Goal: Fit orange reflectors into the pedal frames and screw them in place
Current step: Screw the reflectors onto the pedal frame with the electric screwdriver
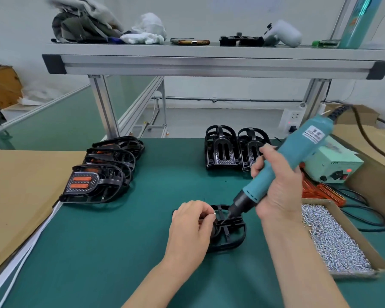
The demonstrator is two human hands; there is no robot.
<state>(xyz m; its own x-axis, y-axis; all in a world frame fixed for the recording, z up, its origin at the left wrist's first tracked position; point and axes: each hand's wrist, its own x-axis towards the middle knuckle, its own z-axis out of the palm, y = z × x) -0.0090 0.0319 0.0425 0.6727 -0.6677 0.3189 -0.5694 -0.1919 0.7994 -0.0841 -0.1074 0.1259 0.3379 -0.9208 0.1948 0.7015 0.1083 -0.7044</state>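
Right hand (pixel 276 185) grips the screwdriver (pixel 298 156), tip on the pedal frame (pixel 231 232); left hand (pixel 191 225) alongside (seemingly pinching a screw (pixel 214 212)).

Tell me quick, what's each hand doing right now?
Left hand: closed, holding the black pedal frame on the mat.
Right hand: closed around the teal electric screwdriver, its tip down in that frame.

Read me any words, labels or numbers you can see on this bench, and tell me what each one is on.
"LED": on the pale green power box at the right.
White label on the teal electric screwdriver: lines of print, too blurred to read.
Orange mark on the teal tube at top right: too blurred to read.
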